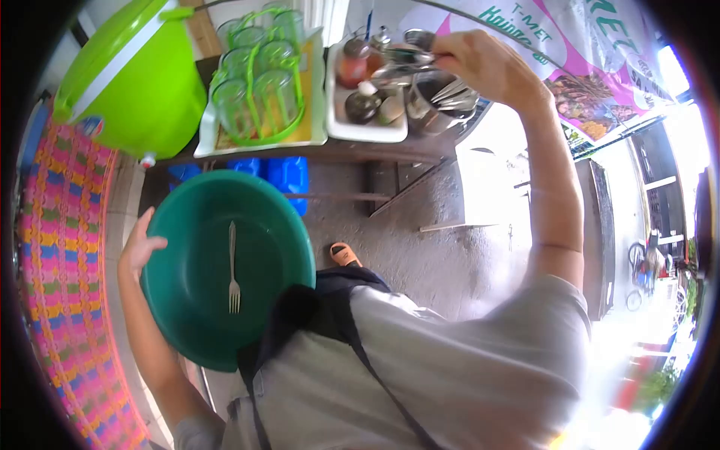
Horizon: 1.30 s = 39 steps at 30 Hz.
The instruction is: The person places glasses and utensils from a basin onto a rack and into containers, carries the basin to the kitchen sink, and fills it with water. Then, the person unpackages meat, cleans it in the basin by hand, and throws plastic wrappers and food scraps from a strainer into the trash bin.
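Just one cam, worn on head, super wide fisheye with black corners. Looks forward and down, pretty close: wearer's grey shirt (pixel 480 352) along bottom, green basin (pixel 187 262) left of center, table (pixel 352 154) up top.

Lime cooler (pixel 150 90) and glasses (pixel 274 97) line a dark tabletop (pixel 375 153)

The cooler, a spigot (pixel 148 160) at its base, fills the upper left of the frame; beside it the glasses stand in a green rack (pixel 262 140) on a pale tray (pixel 319 120). At upper centre a white tray (pixel 367 135) carries small jars (pixel 363 107). A printed banner (pixel 559 30) spans the upper right. Patterned cloth (pixel 67 262) runs down the left edge, and blue plastic (pixel 289 178) shows below the tabletop.
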Tool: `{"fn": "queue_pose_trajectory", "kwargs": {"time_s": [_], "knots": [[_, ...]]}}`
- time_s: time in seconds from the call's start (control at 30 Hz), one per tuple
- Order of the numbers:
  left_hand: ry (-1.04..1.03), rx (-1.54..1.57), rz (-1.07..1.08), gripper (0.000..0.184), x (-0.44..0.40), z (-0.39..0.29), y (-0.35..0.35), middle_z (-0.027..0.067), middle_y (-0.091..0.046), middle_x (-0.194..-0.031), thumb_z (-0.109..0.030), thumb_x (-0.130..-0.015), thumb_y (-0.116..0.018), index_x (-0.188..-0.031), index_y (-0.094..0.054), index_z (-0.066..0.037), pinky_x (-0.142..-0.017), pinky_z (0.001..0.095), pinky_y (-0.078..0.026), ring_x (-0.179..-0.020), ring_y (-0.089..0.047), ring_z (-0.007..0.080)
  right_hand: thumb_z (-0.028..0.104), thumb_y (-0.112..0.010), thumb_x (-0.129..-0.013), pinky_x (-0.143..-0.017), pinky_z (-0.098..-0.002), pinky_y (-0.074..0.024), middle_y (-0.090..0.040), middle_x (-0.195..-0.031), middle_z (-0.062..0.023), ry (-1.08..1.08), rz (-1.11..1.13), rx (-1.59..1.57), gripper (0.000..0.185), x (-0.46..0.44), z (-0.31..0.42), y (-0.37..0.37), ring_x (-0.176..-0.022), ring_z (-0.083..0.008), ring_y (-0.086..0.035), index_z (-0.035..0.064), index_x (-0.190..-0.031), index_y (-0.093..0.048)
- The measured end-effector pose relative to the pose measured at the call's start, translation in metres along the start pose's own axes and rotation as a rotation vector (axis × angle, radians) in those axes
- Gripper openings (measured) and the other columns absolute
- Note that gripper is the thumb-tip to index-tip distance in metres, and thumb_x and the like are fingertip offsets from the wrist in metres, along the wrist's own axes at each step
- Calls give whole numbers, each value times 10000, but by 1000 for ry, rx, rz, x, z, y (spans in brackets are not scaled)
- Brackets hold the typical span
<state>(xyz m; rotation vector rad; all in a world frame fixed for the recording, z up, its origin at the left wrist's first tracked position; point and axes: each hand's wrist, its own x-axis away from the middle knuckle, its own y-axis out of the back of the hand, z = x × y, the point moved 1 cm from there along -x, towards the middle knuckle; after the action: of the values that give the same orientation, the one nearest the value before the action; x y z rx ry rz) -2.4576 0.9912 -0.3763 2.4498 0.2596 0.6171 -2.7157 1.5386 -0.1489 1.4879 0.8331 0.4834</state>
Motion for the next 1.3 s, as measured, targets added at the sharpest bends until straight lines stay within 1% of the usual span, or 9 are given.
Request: {"fn": "queue_pose_trajectory", "kwargs": {"time_s": [0.07,0.13,0.43,0.6,0.83,1.1,1.17,1.23,1.3], "knots": [[8,1,-23,849,-1,-8,-10,180,-387,-1455,7,-665,-632,-1454,-318,7,-1067,325,-344,-1321,-404,255,236,-589,-875,-738,-467,-501,-655,-832,-184,-79,-15,71,204,8,-63,-14,-810,-363,-647,65,-967,-653],[22,43,-37,850,2,-25,-22,181,-384,-1456,24,-667,-619,-1457,-306,14,-1064,321,-346,-1321,-403,251,233,-587,-870,-751,-456,-513,-666,-843,-172,-246,248,72,212,12,-112,-35,-822,-357,-656,54,-956,-662],[146,217,-227,813,14,-43,-64,144,-495,-1319,70,-667,-562,-1440,-313,34,-976,301,-419,-1180,-512,221,154,-497,-882,-796,-434,-515,-674,-909,-165,-190,377,34,206,5,-156,-97,-901,-339,-658,88,-960,-676],[187,319,-154,740,30,-103,-90,102,-551,-1209,80,-664,-550,-1384,-393,11,-922,284,-443,-1087,-553,189,172,-598,-877,-733,-459,-500,-649,-792,-168,-18,85,-4,155,8,-183,-111,-774,-372,-637,124,-1013,-654],[177,353,-140,674,33,-117,-98,86,-585,-1116,91,-671,-532,-1332,-437,8,-881,270,-459,-1003,-585,178,125,-616,-850,-697,-443,-497,-643,-725,-128,-1,132,-167,188,9,-193,-107,-714,-333,-640,127,-1036,-642],[186,305,-146,694,37,-128,-98,106,-571,-1156,78,-681,-541,-1359,-402,22,-896,281,-456,-1042,-572,185,189,-528,-929,-787,-455,-469,-555,-952,-114,167,174,32,170,25,-169,-126,-906,-299,-574,80,-990,-643],[193,293,-150,711,38,-115,-94,113,-566,-1175,74,-681,-547,-1372,-388,25,-910,288,-450,-1063,-564,191,152,-517,-915,-771,-446,-482,-539,-947,-120,189,126,19,147,25,-175,-135,-866,-306,-585,43,-907,-616],[241,95,-382,731,38,-86,-90,115,-569,-1184,59,-678,-564,-1386,-387,19,-952,303,-425,-1110,-544,205,119,-577,-897,-700,-403,-482,-560,-920,-88,195,-176,-342,177,22,-189,-139,-768,-295,-591,70,-1067,-586],[254,99,-326,741,42,-114,-93,118,-562,-1213,50,-677,-571,-1395,-391,10,-972,308,-412,-1131,-536,210,59,-550,-886,-660,-404,-486,-584,-916,-88,262,-144,-140,168,4,-190,-125,-696,-326,-586,68,-1054,-562]]}}
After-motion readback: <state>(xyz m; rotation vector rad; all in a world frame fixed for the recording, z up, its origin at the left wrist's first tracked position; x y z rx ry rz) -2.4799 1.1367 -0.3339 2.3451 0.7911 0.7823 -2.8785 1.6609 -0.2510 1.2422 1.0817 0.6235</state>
